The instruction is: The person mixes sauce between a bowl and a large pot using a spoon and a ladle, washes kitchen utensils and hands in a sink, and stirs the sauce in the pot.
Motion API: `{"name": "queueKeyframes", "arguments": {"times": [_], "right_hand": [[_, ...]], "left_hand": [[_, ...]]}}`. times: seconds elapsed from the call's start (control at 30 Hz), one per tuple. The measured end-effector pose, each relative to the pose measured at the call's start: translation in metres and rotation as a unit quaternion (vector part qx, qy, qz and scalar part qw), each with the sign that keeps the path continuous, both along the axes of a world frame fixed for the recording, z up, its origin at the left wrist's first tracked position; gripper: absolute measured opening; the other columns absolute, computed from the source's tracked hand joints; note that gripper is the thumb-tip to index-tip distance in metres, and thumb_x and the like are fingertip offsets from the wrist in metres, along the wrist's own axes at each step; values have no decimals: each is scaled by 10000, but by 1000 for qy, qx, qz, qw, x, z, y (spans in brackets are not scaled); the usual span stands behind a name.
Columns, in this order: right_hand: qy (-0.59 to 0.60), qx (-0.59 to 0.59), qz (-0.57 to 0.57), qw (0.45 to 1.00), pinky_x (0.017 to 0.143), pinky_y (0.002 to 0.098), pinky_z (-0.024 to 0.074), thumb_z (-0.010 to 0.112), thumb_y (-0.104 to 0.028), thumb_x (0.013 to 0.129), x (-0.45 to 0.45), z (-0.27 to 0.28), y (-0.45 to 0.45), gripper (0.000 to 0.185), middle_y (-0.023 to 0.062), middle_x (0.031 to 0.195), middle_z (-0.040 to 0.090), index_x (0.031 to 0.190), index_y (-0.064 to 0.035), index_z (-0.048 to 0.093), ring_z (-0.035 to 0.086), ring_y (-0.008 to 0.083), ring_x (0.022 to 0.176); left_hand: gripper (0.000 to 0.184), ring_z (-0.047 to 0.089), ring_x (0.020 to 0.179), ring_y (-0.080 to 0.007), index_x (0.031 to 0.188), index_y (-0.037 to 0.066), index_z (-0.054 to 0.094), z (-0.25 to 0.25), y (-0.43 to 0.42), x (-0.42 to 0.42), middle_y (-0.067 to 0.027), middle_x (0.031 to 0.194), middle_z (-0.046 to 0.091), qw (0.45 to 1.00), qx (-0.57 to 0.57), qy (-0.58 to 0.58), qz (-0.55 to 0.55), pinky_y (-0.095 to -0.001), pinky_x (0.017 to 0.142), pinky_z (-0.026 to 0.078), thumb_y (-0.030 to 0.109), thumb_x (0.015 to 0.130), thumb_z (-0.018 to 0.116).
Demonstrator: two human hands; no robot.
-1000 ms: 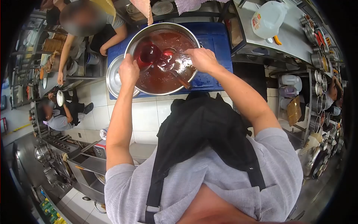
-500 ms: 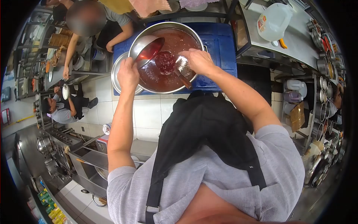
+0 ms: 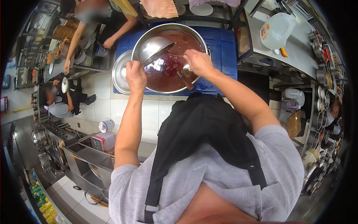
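My left hand (image 3: 136,75) grips the rim of a shiny metal bowl (image 3: 153,47). The bowl is tipped steeply to the right over a wide metal pot (image 3: 139,35), its rounded underside facing me. Dark red liquid (image 3: 167,76) with bubbles fills much of the pot. My right hand (image 3: 199,62) is over the pot's right side, fingers closed near the bowl's lower lip; a thin dark line runs from the fingertips toward the bowl, but what they hold is unclear. A utensil with a brown handle (image 3: 185,81) leans in the pot, partly under the liquid.
The pot stands on a blue surface (image 3: 223,44), beside a round metal lid or pan (image 3: 120,71). At right, a steel counter (image 3: 257,22) carries a plastic jug (image 3: 276,31). A co-worker's arm (image 3: 121,30) reaches in at upper left; another person (image 3: 61,104) is farther left.
My left hand has tipped the bowl further, so its underside shows where red liquid was visible inside. My right hand has shifted slightly right. The co-worker at upper left has leaned.
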State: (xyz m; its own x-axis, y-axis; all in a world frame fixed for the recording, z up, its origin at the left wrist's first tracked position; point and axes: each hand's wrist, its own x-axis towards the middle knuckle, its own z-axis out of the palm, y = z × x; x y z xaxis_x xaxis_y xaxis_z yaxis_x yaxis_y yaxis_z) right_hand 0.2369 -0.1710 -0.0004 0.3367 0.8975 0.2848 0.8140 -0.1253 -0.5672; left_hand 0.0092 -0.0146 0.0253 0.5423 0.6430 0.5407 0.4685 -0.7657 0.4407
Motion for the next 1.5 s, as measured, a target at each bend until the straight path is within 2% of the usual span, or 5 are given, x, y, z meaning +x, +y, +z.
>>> {"name": "queueKeyframes", "arguments": {"times": [0.7,0.77,0.87,0.97,1.5], "right_hand": [[-14,-84,33,996,653,557,493,484,-271,984,-12,-10,14,225,223,810,678,991,-46,491,651,447,760],[-15,-139,12,990,658,556,495,481,-275,986,-13,-16,19,225,226,811,678,1001,-50,491,654,446,765],[-2,-60,42,997,662,554,498,482,-272,985,-16,-15,17,220,229,811,679,1000,-52,494,655,446,769],[-13,-126,24,992,660,552,498,484,-268,984,-17,-20,21,215,231,816,678,993,-54,500,654,442,769],[-32,-106,29,993,642,554,498,478,-284,986,-23,-18,24,235,223,783,679,988,-51,509,657,436,742]], "left_hand": [[157,554,825,-342,800,3,537,-20,5,-6,-147,863,556,997,-23,-71,-1,-408,741,454,-47,781,685],[160,555,824,-341,801,4,535,-22,5,-8,-147,862,555,997,-29,-67,2,-407,739,455,-47,782,685],[162,558,825,-337,804,5,534,-22,7,-10,-145,861,555,997,-30,-64,3,-405,738,456,-46,784,686],[163,558,824,-334,807,6,533,-20,3,-11,-144,861,555,997,-36,-63,4,-404,738,456,-44,786,687],[164,558,840,-342,809,4,536,-21,2,-18,-151,880,556,996,-58,-69,19,-416,750,452,-42,787,692]]}}
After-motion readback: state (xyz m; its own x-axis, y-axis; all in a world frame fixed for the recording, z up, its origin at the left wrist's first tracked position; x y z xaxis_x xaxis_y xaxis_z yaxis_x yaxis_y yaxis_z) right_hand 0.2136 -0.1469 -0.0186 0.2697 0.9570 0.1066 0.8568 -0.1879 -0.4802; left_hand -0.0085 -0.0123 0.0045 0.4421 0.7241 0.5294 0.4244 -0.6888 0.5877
